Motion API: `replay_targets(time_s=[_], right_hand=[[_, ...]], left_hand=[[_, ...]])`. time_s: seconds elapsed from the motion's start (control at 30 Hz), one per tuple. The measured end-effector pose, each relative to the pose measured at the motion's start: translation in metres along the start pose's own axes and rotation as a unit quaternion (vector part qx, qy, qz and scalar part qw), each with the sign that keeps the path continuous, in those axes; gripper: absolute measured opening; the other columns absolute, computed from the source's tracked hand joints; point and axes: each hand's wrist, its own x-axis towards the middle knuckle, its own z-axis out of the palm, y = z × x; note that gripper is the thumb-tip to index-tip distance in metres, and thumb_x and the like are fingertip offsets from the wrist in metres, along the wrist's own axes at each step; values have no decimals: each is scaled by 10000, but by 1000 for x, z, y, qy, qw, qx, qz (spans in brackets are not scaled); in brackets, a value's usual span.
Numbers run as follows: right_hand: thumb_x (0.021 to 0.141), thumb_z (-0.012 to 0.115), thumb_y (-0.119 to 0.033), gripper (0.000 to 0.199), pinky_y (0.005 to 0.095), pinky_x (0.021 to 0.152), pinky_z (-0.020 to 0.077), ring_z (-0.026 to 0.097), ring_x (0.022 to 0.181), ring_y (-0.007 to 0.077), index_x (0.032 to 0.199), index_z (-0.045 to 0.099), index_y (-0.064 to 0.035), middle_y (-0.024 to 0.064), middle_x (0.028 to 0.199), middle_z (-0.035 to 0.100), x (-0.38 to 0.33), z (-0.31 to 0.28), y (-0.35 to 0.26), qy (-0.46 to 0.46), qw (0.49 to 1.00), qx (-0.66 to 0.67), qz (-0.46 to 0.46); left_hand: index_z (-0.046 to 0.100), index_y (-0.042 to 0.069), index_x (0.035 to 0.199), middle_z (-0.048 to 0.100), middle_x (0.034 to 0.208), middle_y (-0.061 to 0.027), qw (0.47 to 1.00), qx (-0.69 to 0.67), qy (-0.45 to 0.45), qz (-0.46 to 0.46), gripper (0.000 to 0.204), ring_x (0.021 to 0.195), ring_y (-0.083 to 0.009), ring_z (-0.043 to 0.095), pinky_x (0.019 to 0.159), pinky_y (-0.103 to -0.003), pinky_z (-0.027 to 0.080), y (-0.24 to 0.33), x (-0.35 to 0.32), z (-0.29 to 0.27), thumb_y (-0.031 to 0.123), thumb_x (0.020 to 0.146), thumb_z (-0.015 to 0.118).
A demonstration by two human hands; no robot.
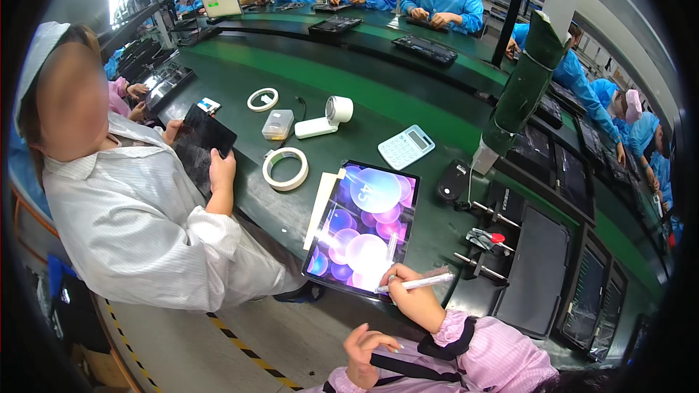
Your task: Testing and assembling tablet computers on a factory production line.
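Observation:
A large tablet with a lit screen of pink, purple and blue bubbles lies on the green bench right in front of me. My right hand grips a white pen-shaped stylus; its tip is over the tablet's near edge, and whether it touches the glass I cannot tell. Below the bench edge, close to my body, my left hand is raised with its fingers loosely apart and nothing in it. A cream paper strip lies along the tablet's left side.
Beyond the tablet are a tape roll, a calculator, a white handheld fan and a clear box. A black mouse and a clamp fixture stand right. A co-worker at left holds a dark tablet.

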Motion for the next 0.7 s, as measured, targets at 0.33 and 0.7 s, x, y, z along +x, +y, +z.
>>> replay_targets(time_s=[0.33, 0.7], right_hand=[[859, 461, -92, 136, 252, 539, 382, 466, 586, 80, 814, 567, -20, 22, 638, 517, -6, 3, -3, 30, 996, -79, -41], [866, 478, -130, 139, 269, 532, 385, 481, 572, 110, 848, 564, -23, 54, 620, 510, -4, 6, -7, 33, 996, -79, -17]], left_hand=[[128, 28, 1287, 565, 911, -200, 995, 66, 71, -13, 668, 786, -256, 548, 748, -356, 461, 4, -1, -7, 498, 853, 319], [304, 31, 1201, 493, 1078, -193, 970, 203, 131, 20, 602, 964, -302, 496, 861, -407, 404, 11, 1, -21, 318, 749, 577]])
